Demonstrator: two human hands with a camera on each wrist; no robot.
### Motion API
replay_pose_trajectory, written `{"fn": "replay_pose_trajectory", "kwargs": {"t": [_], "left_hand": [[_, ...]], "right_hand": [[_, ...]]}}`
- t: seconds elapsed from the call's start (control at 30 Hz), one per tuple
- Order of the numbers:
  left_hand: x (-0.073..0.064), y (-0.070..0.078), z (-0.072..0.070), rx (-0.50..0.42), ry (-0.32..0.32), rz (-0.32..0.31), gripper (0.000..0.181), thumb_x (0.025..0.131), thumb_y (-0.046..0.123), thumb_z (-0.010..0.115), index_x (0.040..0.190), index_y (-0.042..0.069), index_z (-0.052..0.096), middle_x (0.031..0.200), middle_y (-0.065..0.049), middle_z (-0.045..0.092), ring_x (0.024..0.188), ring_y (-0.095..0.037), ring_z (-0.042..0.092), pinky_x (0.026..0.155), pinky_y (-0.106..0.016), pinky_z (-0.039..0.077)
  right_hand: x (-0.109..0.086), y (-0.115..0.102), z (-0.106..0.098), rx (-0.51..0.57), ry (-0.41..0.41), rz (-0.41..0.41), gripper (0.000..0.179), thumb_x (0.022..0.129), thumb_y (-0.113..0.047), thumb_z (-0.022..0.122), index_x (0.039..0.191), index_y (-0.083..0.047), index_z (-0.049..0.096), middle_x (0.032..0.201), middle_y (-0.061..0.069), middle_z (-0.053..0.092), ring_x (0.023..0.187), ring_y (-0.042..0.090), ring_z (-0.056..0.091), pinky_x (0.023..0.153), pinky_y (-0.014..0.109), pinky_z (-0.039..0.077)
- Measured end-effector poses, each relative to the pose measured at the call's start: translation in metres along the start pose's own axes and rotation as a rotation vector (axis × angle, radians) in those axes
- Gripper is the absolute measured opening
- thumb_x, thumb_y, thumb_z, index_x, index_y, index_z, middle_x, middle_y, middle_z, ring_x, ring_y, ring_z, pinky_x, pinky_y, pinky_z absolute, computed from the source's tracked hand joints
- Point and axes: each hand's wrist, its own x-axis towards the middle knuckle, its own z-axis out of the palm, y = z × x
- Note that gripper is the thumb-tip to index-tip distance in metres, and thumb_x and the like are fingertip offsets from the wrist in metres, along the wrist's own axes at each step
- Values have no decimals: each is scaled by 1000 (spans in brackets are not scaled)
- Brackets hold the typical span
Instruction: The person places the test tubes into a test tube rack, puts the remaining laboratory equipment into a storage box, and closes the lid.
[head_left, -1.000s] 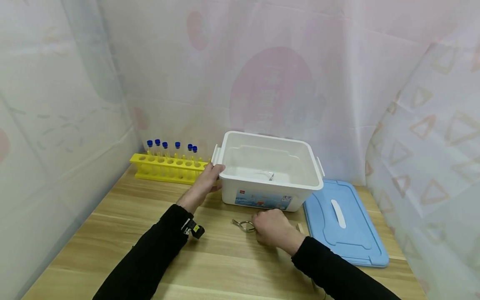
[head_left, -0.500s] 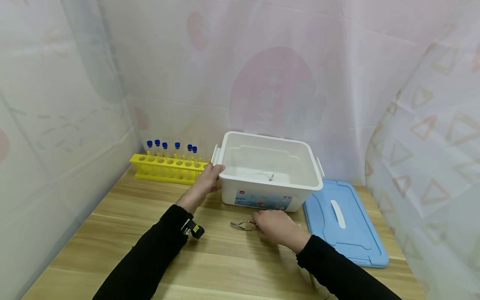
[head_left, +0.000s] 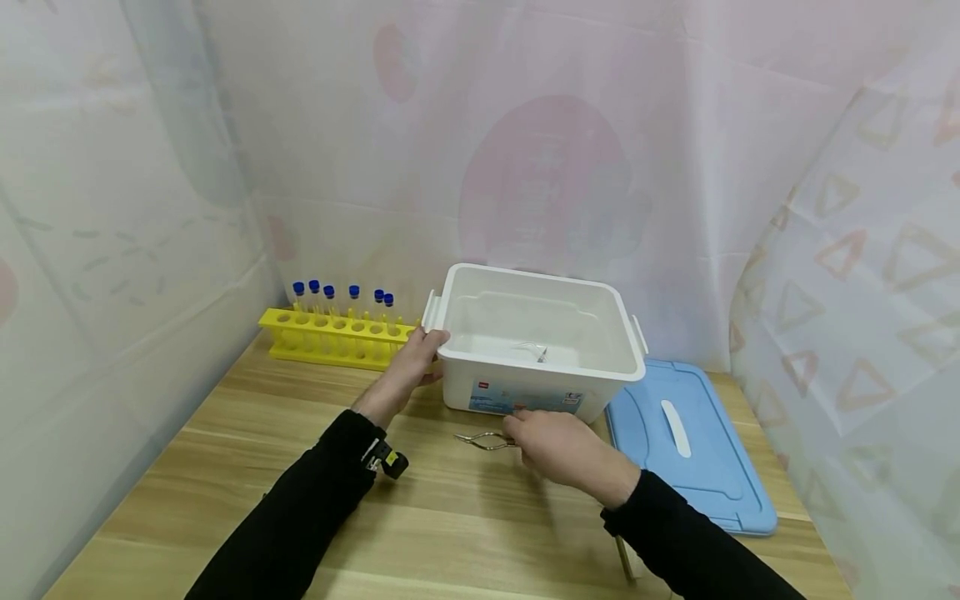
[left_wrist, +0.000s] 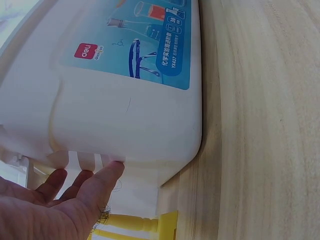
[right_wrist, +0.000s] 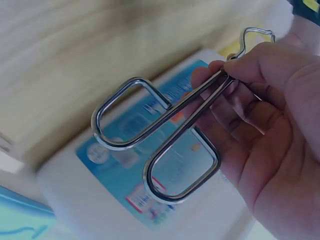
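A pair of metal crucible tongs is pinched near its pivot between the thumb and fingers of my right hand. The looped handles hang free in the right wrist view; the curved tips point left in the head view. Just in front of the white plastic box, this hand overlaps its blue label. My left hand rests against the box's left side below the rim, its fingers fairly straight with tips at the wall. A small wire-like item lies inside the box.
A yellow rack with several blue-capped tubes stands left of the box. On the right lies a blue lid with a white handle. Partly under my right sleeve is a thin wooden piece. Printed white sheeting closes off the back.
My right hand has risen slightly and moved right, and the tongs in it have turned so their tips lie further left and higher. My left hand and the box have stayed in place.
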Motion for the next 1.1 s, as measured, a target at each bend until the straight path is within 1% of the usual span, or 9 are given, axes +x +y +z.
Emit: {"fn": "replay_pose_trajectory", "kwargs": {"t": [0.13, 0.27, 0.37, 0.43, 0.57, 0.67, 0.8, 1.0, 1.1], "left_hand": [[0, -1, 0, 2, -4, 5, 82, 119, 49, 47, 187, 14, 18, 189, -26, 32, 176, -52, 36, 138, -81, 37], [0, -1, -1, 4, -10, 15, 81, 119, 48, 47, 187, 13, 20, 189, -26, 34, 176, -52, 36, 137, -82, 37], [0, -1, -1, 4, -14, 18, 82, 118, 48, 47, 187, 13, 20, 189, -26, 33, 176, -53, 37, 137, -83, 37], [-1, 0, 0, 3, -13, 16, 82, 118, 48, 47, 187, 13, 19, 189, -27, 33, 176, -53, 37, 137, -82, 37], [-1, 1, 0, 5, -8, 9, 83, 117, 48, 47, 187, 14, 19, 188, -26, 34, 175, -52, 38, 138, -81, 38], [-1, 1, 0, 1, -7, 6, 83, 117, 48, 47, 187, 14, 19, 188, -25, 34, 175, -51, 39, 138, -80, 38], [0, 1, 0, -6, -7, 5, 81, 118, 48, 46, 187, 14, 19, 188, -25, 35, 175, -51, 38, 138, -80, 38], [0, 0, 0, -2, -9, 11, 79, 120, 46, 45, 187, 14, 20, 188, -26, 34, 175, -51, 37, 138, -81, 38], [0, -1, 0, -2, -6, 11, 80, 120, 47, 46, 187, 15, 18, 188, -26, 34, 175, -52, 38, 138, -81, 38]], "right_hand": [[-4, 0, -12, -60, 83, -20, 11, 107, -8, 83, 112, -16, 78, 105, -4, 81, 88, 10, 78, 63, 24, 63], [-8, 1, -24, -114, 157, -17, 13, 106, -9, 85, 113, -18, 79, 104, -6, 81, 86, 7, 76, 60, 22, 59], [-11, 3, -34, -127, 184, 5, 15, 106, -9, 85, 115, -19, 78, 105, -6, 81, 88, 9, 76, 60, 24, 59], [-12, 4, -41, -130, 203, 14, 16, 106, -8, 85, 116, -18, 77, 107, -5, 81, 89, 11, 76, 62, 27, 62], [-13, 8, -53, -120, 206, 31, 19, 105, -5, 85, 117, -16, 76, 111, -4, 81, 91, 14, 78, 66, 31, 64], [-13, 11, -62, -97, 177, 53, 24, 104, -1, 85, 120, -17, 76, 112, -4, 81, 94, 15, 78, 68, 29, 63], [-13, 13, -74, -83, 144, 86, 31, 103, 2, 84, 127, -17, 78, 114, -4, 81, 96, 15, 79, 66, 25, 60], [-12, 18, -87, -95, 157, 146, 28, 107, 2, 76, 129, -16, 78, 119, -3, 81, 103, 18, 81, 62, 27, 61], [-9, 21, -93, -71, 174, 164, 27, 111, 1, 72, 131, -16, 79, 122, -2, 82, 108, 21, 82, 66, 30, 65]]}}
